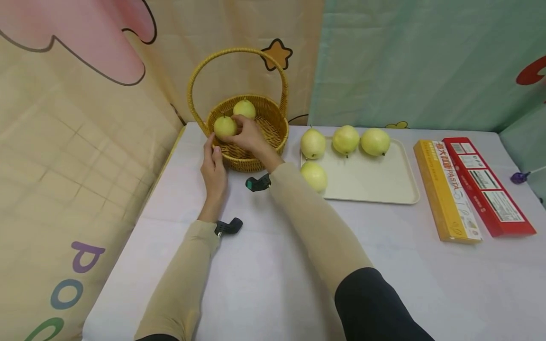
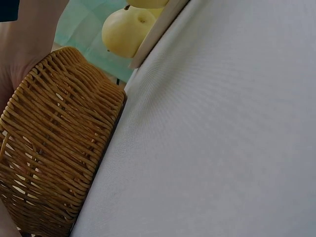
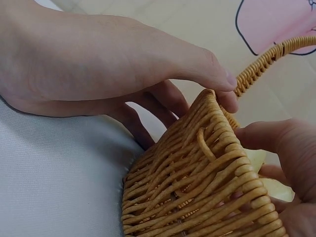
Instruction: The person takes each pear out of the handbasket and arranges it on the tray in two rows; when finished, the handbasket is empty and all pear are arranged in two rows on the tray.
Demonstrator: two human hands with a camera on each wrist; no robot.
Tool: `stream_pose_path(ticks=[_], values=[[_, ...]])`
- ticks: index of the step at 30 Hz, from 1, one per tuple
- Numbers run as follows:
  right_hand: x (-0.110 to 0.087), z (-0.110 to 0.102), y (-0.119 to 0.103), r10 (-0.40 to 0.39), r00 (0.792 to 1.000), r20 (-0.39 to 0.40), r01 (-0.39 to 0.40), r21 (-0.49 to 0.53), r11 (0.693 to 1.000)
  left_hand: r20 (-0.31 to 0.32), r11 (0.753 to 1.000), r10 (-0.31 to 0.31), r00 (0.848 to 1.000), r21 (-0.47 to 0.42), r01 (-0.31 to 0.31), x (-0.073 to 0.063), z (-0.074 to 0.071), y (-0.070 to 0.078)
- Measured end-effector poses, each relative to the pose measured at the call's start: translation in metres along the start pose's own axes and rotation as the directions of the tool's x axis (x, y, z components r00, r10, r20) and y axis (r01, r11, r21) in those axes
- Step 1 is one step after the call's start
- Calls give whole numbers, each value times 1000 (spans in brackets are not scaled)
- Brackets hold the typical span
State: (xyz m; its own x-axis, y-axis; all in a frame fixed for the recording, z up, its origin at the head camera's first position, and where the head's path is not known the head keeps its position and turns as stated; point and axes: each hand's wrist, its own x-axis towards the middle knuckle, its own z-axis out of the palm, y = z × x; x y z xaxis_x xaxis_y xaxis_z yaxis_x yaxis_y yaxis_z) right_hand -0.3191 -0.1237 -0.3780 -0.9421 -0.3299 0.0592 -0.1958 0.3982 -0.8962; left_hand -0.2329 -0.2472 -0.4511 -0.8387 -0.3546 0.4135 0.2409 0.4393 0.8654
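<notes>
A wicker basket (image 1: 246, 164) with a tall hoop handle stands at the back left of the table. My right hand (image 1: 252, 140) reaches over its near rim and holds a pale yellow-green pear (image 1: 224, 127) inside, at the left. Another pear (image 1: 244, 108) lies behind it in the basket. At the basket's left front, my left hand (image 1: 212, 173) grips the rim. The right wrist view shows its thumb (image 3: 212, 74) at the rim and the other fingers along the outer wall. There the held pear is mostly hidden by the wicker and right hand.
Right of the basket, a cream tray (image 1: 371, 182) carries several pears (image 1: 346, 139) along its back and left side. Farther right lie a yellow pasta box (image 1: 445, 189) and a red box (image 1: 488, 187). Printed curtains (image 1: 405, 61) hang behind the white table (image 1: 264, 279).
</notes>
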Motion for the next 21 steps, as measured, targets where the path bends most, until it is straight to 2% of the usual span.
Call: stream_pose_path(ticks=[3,11,21], values=[[0,1,0,-6,1000,0,6,-33,999,-3,1000,1,1000,6,-1,0,0,-1],[-1,2,1,43,999,7,-43,-2,999,0,1000,-10,1000,1,10,-1,1,-2],[-2,0,1,-2,1000,18,3,-38,999,-12,1000,13,1000,-10,-13,1,1,-2]])
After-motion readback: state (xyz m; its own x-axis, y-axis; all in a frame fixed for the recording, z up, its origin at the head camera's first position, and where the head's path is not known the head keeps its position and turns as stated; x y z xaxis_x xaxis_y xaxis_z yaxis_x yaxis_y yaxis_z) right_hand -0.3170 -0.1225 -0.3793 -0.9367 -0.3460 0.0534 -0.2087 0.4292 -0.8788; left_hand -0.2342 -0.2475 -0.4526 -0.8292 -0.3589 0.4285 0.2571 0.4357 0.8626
